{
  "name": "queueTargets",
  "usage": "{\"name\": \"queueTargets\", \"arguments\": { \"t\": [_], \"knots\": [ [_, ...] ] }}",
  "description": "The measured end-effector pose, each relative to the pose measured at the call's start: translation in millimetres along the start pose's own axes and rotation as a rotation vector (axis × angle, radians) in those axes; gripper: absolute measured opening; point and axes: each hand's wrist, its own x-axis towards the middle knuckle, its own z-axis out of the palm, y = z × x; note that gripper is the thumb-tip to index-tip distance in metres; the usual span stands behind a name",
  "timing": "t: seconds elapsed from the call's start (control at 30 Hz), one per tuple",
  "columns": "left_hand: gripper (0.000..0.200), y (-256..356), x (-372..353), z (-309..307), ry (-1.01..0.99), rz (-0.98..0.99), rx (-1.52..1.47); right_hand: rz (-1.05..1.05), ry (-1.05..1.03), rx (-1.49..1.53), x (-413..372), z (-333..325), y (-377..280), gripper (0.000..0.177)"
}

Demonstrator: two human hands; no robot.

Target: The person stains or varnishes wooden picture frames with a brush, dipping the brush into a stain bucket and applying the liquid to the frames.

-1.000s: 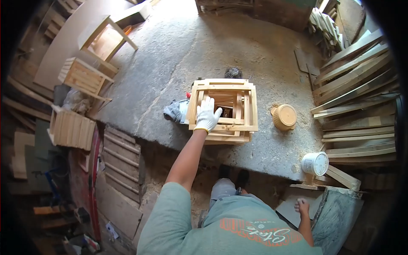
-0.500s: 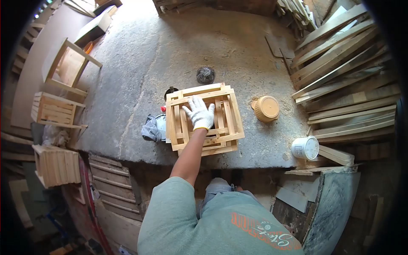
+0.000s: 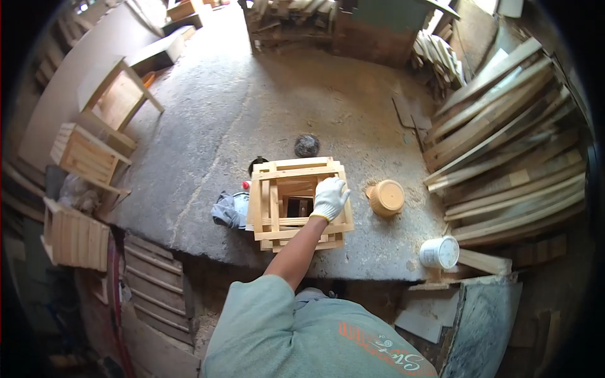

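A stack of pale wooden frames [image 3: 296, 174] lies near the front edge of the concrete platform, its layers slightly askew. My left hand [image 3: 331, 199], in a white knitted glove, is closed over the right side slat of the stack, fingers curled round the wood. Through the middle of the frames a dark gap shows. My right hand is out of view. Left of the stack lies a grey cloth [image 3: 228, 210], partly against a light container. Beyond the stack sits a dark round bundle [image 3: 306, 145].
To the right stand an orange-tan tub [image 3: 386, 198] and a white bucket [image 3: 440, 252]. Long boards [image 3: 504, 157] are piled along the right side. Wooden stools [image 3: 91, 154] and a stacked slatted piece [image 3: 77, 236] stand at the left. Sawdust covers the platform [image 3: 208, 126].
My left hand has moved to the right side of the frames, going from fingers spread flat to curled round a slat. The view has tilted up, showing more of the far end.
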Motion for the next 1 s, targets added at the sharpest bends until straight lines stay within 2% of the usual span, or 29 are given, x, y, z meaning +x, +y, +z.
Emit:
{"name": "queueTargets", "arguments": {
  "t": [0.03,0.07,0.13,0.17,0.27,0.33,0.37,0.4,0.47,0.5,0.53,0.57,0.6,0.63,0.67,0.73,0.83,0.9,0.93,1.0],
  "knots": [
    [0.024,-1,-14,-15,0.183,-0.036,0.001,0.01,-0.031,-0.007,14,0,-15,0.026],
    [0.018,-6,-31,-33,0.189,-0.139,-0.01,0.01,-0.07,-0.024,30,-2,-33,0.026],
    [0.015,-35,-79,-60,0.326,-0.31,-0.142,0.006,-0.162,-0.079,66,-7,-73,0.027],
    [0.012,-47,-108,-77,0.394,-0.393,-0.113,0.003,-0.21,-0.111,84,-10,-94,0.028],
    [0.035,-53,-220,-140,0.325,-0.862,0.076,0.0,-0.35,-0.233,141,-11,-161,0.03],
    [0.053,-50,-315,-166,0.254,-1.076,0.19,0.006,-0.436,-0.337,177,-3,-203,0.031],
    [0.055,-46,-368,-173,0.268,-1.185,0.19,0.011,-0.476,-0.393,194,2,-220,0.031],
    [0.057,-39,-425,-170,0.284,-1.298,0.174,0.007,-0.512,-0.466,212,10,-238,0.032],
    [0.056,-25,-558,-149,0.178,-1.534,0.188,-0.007,-0.585,-0.598,242,41,-266,0.033],
    [0.056,9,-613,-144,0.161,-1.578,0.179,-0.033,-0.623,-0.67,251,60,-283,0.034],
    [0.054,33,-678,-123,0.276,-1.649,0.16,-0.062,-0.668,-0.734,249,95,-294,0.035],
    [0.048,55,-745,-92,0.313,-1.814,0.22,-0.136,-0.71,-0.784,227,135,-313,0.034],
    [0.041,70,-805,-68,0.157,-1.98,0.102,-0.214,-0.747,-0.832,207,177,-333,0.033],
    [0.037,85,-885,-24,-0.005,-2.018,0.057,-0.291,-0.77,-0.881,161,213,-363,0.032],
    [0.039,130,-885,-30,0.172,-2.246,-0.066,-0.364,-0.786,-0.931,113,247,-382,0.031],
    [0.042,183,-908,-3,0.484,-2.437,-0.27,-0.511,-0.955,-0.907,38,321,-383,0.034],
    [0.047,215,-915,-20,0.542,-2.394,-0.563,-0.716,-1.133,-1.021,-81,426,-356,0.032],
    [0.048,208,-950,-10,0.547,-2.342,-0.59,-0.907,-1.262,-1.089,-134,495,-317,0.03],
    [0.049,200,-968,-8,0.548,-2.313,-0.598,-0.894,-1.246,-1.165,-162,529,-298,0.029],
    [0.049,186,-1002,-14,0.683,-2.307,-0.522,-0.837,-1.18,-1.312,-203,570,-264,0.029]
  ]
}}
